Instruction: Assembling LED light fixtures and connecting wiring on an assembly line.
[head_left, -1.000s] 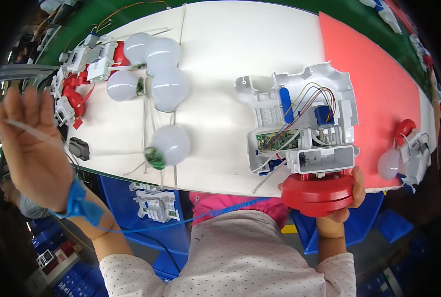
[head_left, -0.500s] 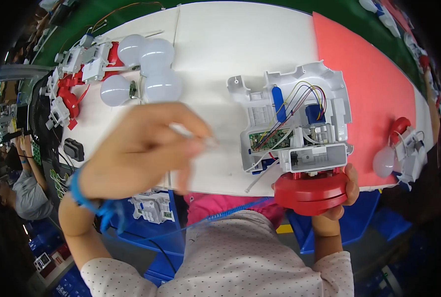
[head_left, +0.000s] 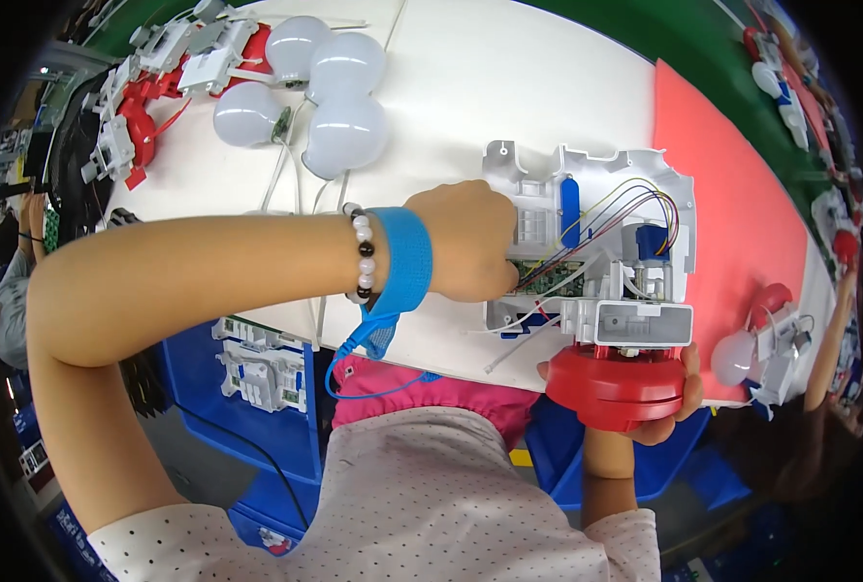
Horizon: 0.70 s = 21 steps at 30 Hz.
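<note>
My right hand (head_left: 687, 393) grips a round red plastic part (head_left: 611, 388), joined to an open white plastic housing (head_left: 684, 170) lying on the table. Inside the housing show a green circuit board (head_left: 565, 281), a blue bar-shaped piece (head_left: 570, 211), a blue-covered motor (head_left: 652, 242) and thin coloured wires (head_left: 633, 199). My left hand (head_left: 468, 238) is closed at the housing's left side, beside the board. Its fingertips are turned away, so whatever they hold is hidden. A blue wrist strap (head_left: 404, 260) and a beaded bracelet (head_left: 365, 254) circle the left wrist.
White bulb-shaped domes (head_left: 346, 131) with cables lie at the far left, beside red and white assemblies (head_left: 213, 60). On a red mat (head_left: 732, 213) at the right sits another dome (head_left: 734, 357) with white parts. A blue bin (head_left: 189, 373) stands below the table's edge.
My left hand has moved right to the housing; the small white thing between its fingers before is now out of sight. The view has shifted slightly. My right hand keeps hold of the red part.
</note>
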{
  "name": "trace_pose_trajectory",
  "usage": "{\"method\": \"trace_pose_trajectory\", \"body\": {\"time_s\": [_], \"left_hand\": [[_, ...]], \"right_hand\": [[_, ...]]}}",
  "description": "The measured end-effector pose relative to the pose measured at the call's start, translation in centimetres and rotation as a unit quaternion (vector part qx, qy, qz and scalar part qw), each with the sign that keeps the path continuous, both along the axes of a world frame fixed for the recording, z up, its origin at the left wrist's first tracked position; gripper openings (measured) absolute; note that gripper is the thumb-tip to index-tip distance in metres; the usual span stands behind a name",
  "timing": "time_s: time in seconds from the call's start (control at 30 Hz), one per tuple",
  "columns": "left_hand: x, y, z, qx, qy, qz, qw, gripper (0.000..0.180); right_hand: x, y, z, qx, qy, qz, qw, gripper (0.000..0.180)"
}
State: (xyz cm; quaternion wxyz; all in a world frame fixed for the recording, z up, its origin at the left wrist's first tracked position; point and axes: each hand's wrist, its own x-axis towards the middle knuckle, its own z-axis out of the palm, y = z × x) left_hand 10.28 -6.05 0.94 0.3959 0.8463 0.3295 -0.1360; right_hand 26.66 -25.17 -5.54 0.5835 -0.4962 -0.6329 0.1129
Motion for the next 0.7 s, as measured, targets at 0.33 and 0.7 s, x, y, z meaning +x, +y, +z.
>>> {"method": "trace_pose_trajectory", "body": {"time_s": [0.33, 0.7], "left_hand": [[0.3, -0.2, 0.2, -0.005, 0.015, 0.015, 1.000, 0.022], [1.2, -0.2, 0.5, 0.035, 0.036, 0.000, 0.999, 0.026]], "right_hand": [[-0.2, 0.1, 0.6, -0.001, -0.026, -0.062, 0.998, 0.052], [-0.1, -0.1, 0.3, -0.003, 0.092, -0.054, 0.994, 0.043]]}}
